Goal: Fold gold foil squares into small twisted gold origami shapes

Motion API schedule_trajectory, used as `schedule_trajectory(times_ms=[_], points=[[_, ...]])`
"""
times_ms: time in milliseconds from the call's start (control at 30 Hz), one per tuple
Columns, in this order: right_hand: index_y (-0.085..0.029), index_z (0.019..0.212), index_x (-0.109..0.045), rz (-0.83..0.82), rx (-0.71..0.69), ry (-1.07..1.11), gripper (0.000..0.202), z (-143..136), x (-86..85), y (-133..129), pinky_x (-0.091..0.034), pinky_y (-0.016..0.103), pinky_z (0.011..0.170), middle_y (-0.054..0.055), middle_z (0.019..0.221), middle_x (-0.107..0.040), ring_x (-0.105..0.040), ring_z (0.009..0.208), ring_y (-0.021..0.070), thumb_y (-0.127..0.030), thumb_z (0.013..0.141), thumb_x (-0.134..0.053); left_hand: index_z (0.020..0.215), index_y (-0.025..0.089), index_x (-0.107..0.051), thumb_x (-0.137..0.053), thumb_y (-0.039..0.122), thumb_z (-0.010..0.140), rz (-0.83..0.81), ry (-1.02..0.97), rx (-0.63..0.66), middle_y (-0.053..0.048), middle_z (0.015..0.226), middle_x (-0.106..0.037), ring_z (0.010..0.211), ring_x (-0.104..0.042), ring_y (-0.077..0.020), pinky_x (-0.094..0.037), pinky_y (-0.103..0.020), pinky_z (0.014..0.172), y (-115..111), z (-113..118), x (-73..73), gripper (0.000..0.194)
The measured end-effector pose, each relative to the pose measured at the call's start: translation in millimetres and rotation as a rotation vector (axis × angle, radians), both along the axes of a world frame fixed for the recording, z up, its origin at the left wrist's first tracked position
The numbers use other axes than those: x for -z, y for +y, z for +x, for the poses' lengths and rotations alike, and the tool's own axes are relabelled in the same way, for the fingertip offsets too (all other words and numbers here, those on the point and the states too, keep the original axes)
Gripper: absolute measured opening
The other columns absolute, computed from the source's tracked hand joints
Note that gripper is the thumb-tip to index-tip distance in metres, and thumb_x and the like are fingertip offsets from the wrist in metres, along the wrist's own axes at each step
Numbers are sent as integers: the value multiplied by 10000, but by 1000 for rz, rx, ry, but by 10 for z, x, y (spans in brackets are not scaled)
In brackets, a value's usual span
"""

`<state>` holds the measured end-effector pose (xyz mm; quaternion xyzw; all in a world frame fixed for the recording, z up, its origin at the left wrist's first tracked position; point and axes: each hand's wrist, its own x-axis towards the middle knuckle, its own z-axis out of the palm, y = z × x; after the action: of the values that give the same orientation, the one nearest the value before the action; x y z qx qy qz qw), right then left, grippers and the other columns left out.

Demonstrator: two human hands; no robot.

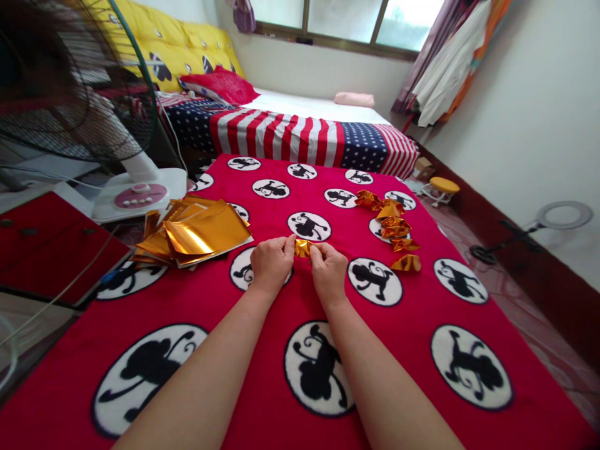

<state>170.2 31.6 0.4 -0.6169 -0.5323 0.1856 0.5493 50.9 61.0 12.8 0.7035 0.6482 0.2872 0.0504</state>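
Observation:
A small folded piece of gold foil paper is held between my two hands, over the middle of the red monkey-print cloth. My left hand pinches its left end, fingers curled under. At its right end my right hand grips in the same way. A loose stack of flat gold foil sheets lies to the left of my left hand. Off to the right, several folded gold foil pieces rest in a rough line on the cloth.
On the left stands an electric fan with its base by the foil stack. A bed with a flag-striped cover is beyond the cloth. A yellow stool and a ring light on a stand are on the right.

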Motion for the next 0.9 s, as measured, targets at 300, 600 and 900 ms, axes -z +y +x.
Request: schedule_trajectory(times_ms=[300,600,900], points=[[-174,731,-650,-11,11,108,288,-4,38,12,-360,228,535,-20,574,-566,-493,543,129,-362,874,-485,753,197,-723,-325,489,974,-21,-32,6,-82,732,-729,655,-599,-172,-238,-301,582,-4,18,2,540],[-180,703,-641,-17,16,92,297,5,45,13,-348,227,518,-18,561,-549,-476,537,129,-356,871,-471,731,194,-714,-337,475,972,-24,-41,23,-84,727,-726,653,-594,-170,-244,-301,586,-8,17,-6,528],[-173,712,-645,7,7,119,296,3,40,15,-355,225,535,-14,580,-563,-491,553,126,-357,867,-474,723,190,-710,-339,473,970,-36,-68,51,-80,711,-716,637,-574,-164,-251,-295,586,2,9,-14,528]])
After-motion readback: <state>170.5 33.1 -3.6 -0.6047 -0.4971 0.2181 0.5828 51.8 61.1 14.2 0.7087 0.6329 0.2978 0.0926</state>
